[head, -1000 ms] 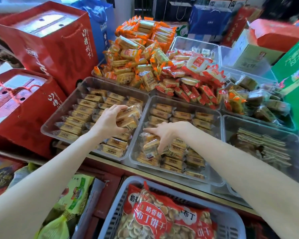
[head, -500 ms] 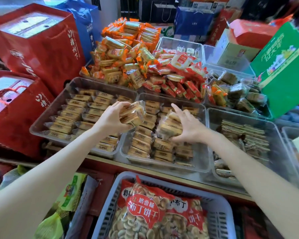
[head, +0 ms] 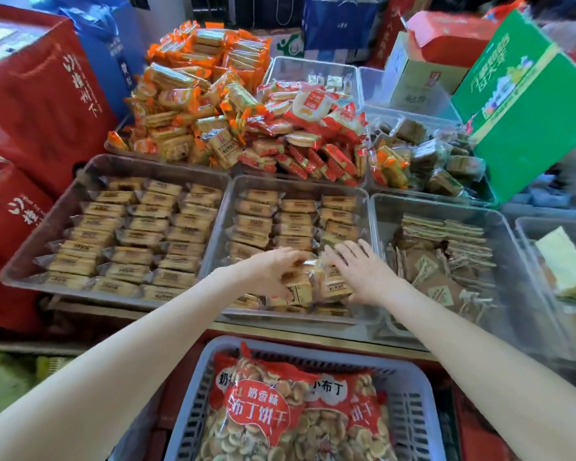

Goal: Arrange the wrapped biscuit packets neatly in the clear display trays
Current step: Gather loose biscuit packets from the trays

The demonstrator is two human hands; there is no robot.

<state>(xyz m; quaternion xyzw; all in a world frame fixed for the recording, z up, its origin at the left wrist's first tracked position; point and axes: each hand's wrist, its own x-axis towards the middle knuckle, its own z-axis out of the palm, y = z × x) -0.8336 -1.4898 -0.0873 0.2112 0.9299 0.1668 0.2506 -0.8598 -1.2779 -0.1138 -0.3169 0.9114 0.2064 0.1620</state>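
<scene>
Head view: my left hand (head: pixel 273 271) and my right hand (head: pixel 363 274) work in the near half of the middle clear tray (head: pixel 233 188), where the loose wrapped biscuit packets (head: pixel 316 284) sit in a small heap against the front wall. Left fingers curl over the top of that heap and grip it; the right hand lies flat, fingers straight and spread, pressing the heap's right side. The tray's far half holds three orderly rows of packets in crinkled clear film, with narrow gaps between rows and little spare floor near my hands. The left clear tray (head: pixel 90 168), its rim touching the middle one, is filled edge to edge with tidy rows. The right clear tray (head: pixel 379 207) holds flat brown packets (head: pixel 436 281), stacked at the back and loose at the front. Behind, orange-wrapped packets (head: pixel 187 104) and red-wrapped packets (head: pixel 310 128) are piled high above their trays. Below the shelf edge, a grey slotted basket (head: pixel 409 410) holds a glossy red bag of round biscuits (head: pixel 280 417). Red gift bags (head: pixel 40 104) crowd the left side; a green carton (head: pixel 526 104) leans at the right.
</scene>
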